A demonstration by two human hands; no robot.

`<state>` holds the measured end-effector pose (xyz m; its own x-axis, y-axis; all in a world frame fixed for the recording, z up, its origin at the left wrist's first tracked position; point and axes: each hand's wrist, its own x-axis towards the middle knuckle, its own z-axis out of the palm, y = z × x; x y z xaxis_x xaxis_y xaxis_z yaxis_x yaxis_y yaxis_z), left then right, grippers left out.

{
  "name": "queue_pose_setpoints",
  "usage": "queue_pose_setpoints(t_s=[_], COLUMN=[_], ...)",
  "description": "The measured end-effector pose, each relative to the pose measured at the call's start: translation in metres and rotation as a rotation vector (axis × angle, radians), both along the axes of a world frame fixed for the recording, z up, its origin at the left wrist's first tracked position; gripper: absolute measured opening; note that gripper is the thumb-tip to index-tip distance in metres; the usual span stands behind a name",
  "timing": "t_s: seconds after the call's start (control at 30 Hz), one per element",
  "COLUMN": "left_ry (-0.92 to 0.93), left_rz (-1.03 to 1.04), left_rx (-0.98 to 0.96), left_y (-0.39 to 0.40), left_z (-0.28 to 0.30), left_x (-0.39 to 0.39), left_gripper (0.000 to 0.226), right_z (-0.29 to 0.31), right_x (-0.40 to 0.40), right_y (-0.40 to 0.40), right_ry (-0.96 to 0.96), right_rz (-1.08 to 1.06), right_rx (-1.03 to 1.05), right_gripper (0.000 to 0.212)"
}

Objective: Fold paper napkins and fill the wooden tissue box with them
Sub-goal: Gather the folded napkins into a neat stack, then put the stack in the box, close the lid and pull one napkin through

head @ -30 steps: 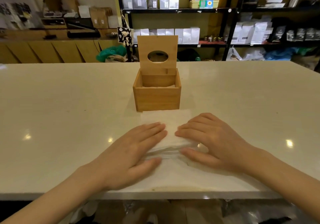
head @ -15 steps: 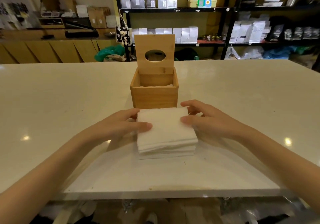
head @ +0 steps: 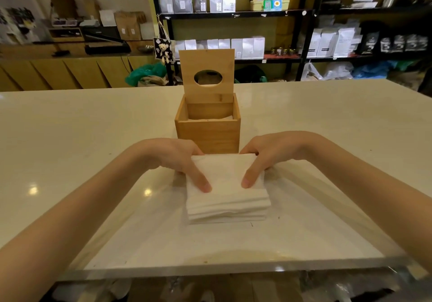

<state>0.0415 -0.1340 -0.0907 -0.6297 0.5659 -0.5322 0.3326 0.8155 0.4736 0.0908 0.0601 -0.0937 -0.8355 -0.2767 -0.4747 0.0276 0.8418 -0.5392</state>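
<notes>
A folded stack of white paper napkins [head: 228,198] sits on the pale table just in front of the wooden tissue box [head: 207,134]. The box's lid [head: 207,78], with an oval hole, stands upright at the back, and a little white paper shows inside the box. My left hand [head: 177,161] grips the stack's left side, thumb on top. Mirroring it, my right hand [head: 268,159] holds the right side with its thumb on top. The fingers of both hands are hidden behind and under the stack.
The white table [head: 81,161] spreads wide on both sides; its near edge [head: 222,271] runs below the napkins. Black shelves [head: 233,14] with bags and kettles stand behind the table, and a wooden counter [head: 58,67] is at back left.
Both hands went from pressing flat on the napkins to gripping the stack by its sides. The stack now looks gathered and slightly raised at its far edge, close to the box.
</notes>
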Motion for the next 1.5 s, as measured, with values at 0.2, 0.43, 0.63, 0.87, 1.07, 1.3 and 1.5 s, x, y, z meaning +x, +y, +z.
queue_pose_setpoints(t_s=[0.2, 0.43, 0.63, 0.87, 1.07, 1.3, 1.5], left_ry=[-0.053, -0.102, -0.300, -0.324, -0.227, -0.192, 0.002], left_rz=[-0.003, 0.051, 0.285, 0.449, 0.575, 0.604, 0.593], left_rx=[0.024, 0.226, 0.561, 0.802, 0.960, 0.879, 0.735], left_y=[0.000, -0.008, -0.021, -0.035, -0.027, -0.018, -0.012], left_z=[0.000, -0.001, 0.000, 0.026, 0.054, 0.059, 0.053], left_x=[0.003, 0.006, 0.005, -0.004, -0.028, -0.064, -0.084], left_gripper=[0.043, 0.038, 0.073, 0.077, 0.029, 0.036, 0.038], right_z=[-0.001, 0.002, 0.007, 0.035, 0.057, 0.059, 0.048], right_x=[0.005, 0.011, 0.014, 0.000, -0.030, -0.065, -0.091], right_y=[0.002, 0.008, 0.016, 0.017, 0.013, 0.016, 0.015], right_ry=[0.007, 0.078, 0.109, 0.128, 0.066, 0.071, 0.246], right_rz=[0.020, -0.005, -0.179, -0.362, -0.544, -0.625, -0.661], right_rx=[-0.060, -0.188, -0.428, -0.717, -0.874, -0.835, -0.619], right_gripper=[0.037, 0.034, 0.049, 0.065, 0.055, 0.048, 0.090])
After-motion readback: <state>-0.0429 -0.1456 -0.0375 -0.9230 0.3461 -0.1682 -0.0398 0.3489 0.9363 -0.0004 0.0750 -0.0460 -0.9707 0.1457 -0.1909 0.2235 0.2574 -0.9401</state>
